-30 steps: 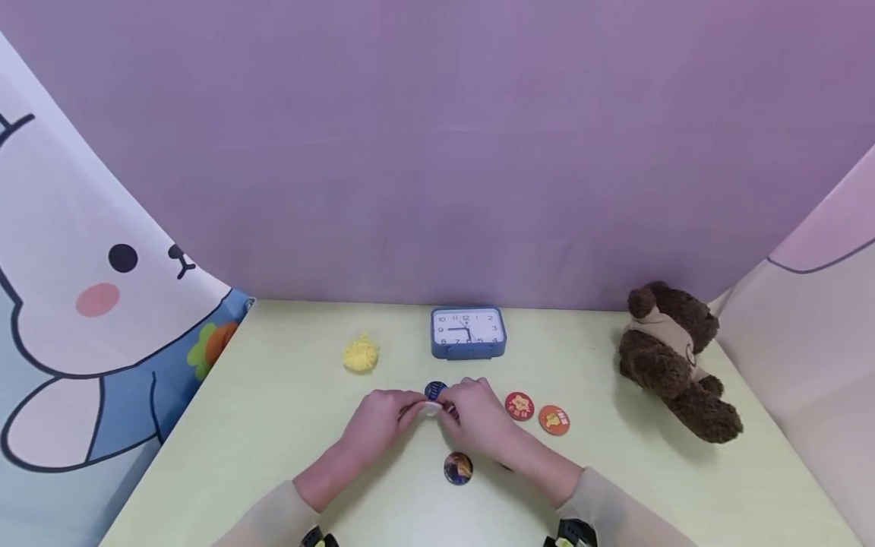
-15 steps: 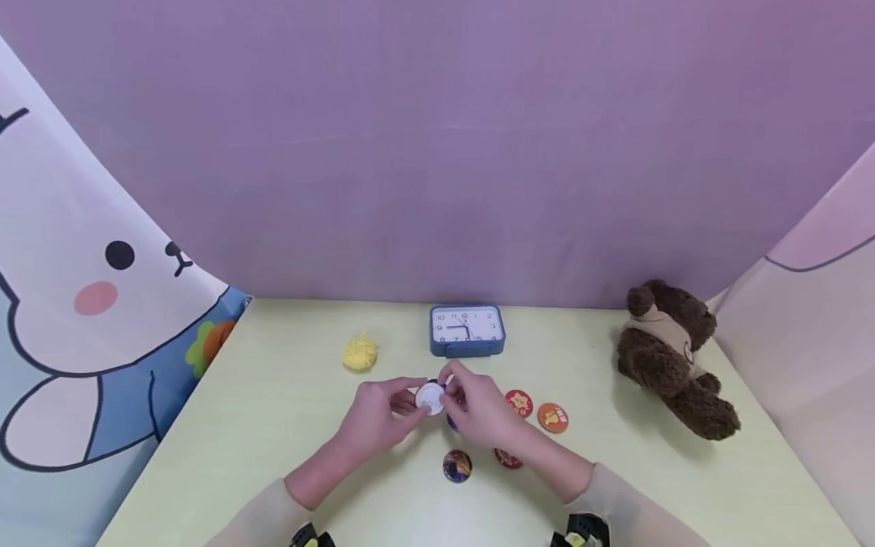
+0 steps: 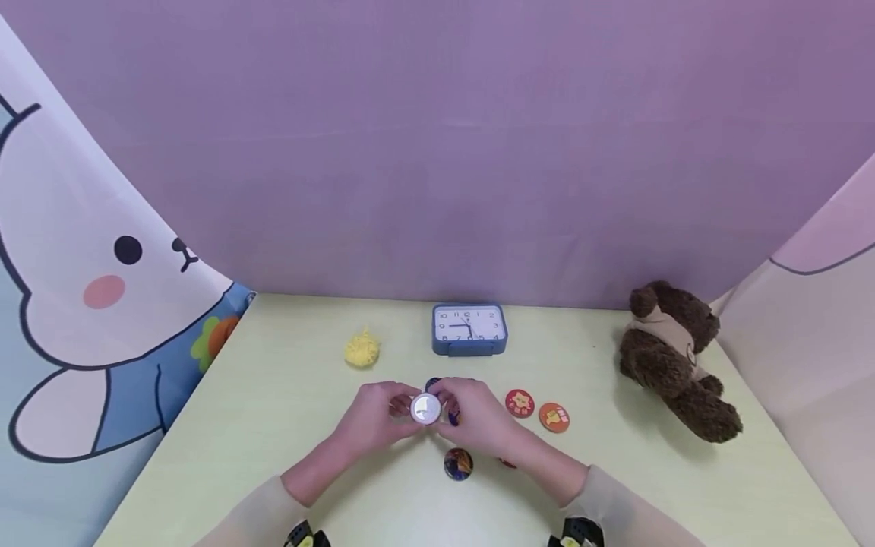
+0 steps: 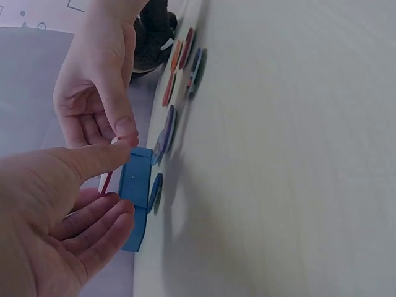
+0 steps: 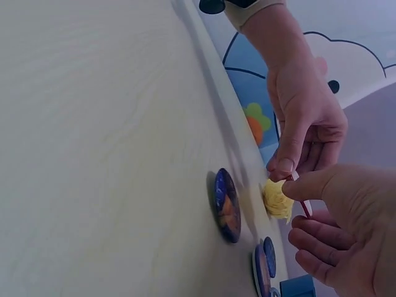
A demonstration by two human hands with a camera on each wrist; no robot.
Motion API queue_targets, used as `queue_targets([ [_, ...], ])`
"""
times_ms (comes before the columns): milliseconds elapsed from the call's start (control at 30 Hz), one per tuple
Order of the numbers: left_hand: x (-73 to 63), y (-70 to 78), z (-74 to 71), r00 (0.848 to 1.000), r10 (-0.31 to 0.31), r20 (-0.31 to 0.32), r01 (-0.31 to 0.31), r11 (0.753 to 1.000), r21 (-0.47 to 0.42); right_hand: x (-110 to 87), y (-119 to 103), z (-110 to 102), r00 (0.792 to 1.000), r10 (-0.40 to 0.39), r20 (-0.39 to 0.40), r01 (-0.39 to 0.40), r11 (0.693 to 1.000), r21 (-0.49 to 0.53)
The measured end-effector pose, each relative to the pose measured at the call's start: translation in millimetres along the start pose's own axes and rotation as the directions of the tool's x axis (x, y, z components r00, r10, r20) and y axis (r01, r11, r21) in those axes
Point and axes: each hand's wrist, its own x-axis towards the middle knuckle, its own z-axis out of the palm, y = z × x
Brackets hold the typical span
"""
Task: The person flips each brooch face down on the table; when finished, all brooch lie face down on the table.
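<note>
Between my two hands is a round badge (image 3: 426, 409), held just above the table with a pale, shiny side facing up. Seen edge-on in the left wrist view, the badge (image 4: 107, 179) is thin, with a red edge. My left hand (image 3: 374, 414) pinches its left side, other fingers spread beneath. On its opposite side my right hand (image 3: 478, 414) holds the rim with thumb and fingers. Behind and below the hands lie blue badges (image 3: 433, 384), partly covered by my right hand. A dark patterned badge (image 3: 458, 464) lies nearer to me.
Red (image 3: 519, 403) and orange (image 3: 554, 417) badges lie to the right; another red badge (image 3: 507, 463) is mostly hidden under my right forearm. A blue clock (image 3: 469, 349) stands behind, a yellow fuzzy ball (image 3: 362, 349) left of it. A brown teddy bear (image 3: 656, 368) lies at the far right.
The badge has gone from nearly edge-on to showing its full pale face, which now reflects light. My fingers have shifted around its rim.
</note>
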Motion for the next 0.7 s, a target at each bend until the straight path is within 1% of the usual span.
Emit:
queue_targets([
  [100, -2.0, -1.3, 0.5, 1.0, 0.003, 0.012, -0.004, 0.999, 0.041, 1.0, -1.0, 4.0, 1.0, 0.002, 0.003, -0.001, 0.999, -0.051],
  [267, -4.3, -4.4, 1.5, 0.999, -0.001, 0.051, -0.003, 0.997, 0.076, 2.7, -4.7, 10.7, 0.999, 0.037, 0.024, -0.033, 0.99, -0.138],
  [367, -4.6, -7.9, 2.9, 0.997, 0.005, 0.076, -0.012, 0.996, 0.091, 4.2, -6.1, 15.6, 0.999, 0.029, 0.021, -0.025, 0.982, -0.188],
  [500, -3.2, -12.2, 5.2, 0.996, 0.008, 0.089, -0.017, 0.994, 0.107, 5.3, -7.1, 20.5, 1.0, 0.014, 0.004, -0.013, 0.974, -0.228],
  [700, -1.0, -17.1, 7.8, 0.987, -0.056, 0.154, 0.04, 0.994, 0.103, 4.3, -7.0, 27.8, 1.0, 0.028, 0.011, -0.024, 0.965, -0.259],
])
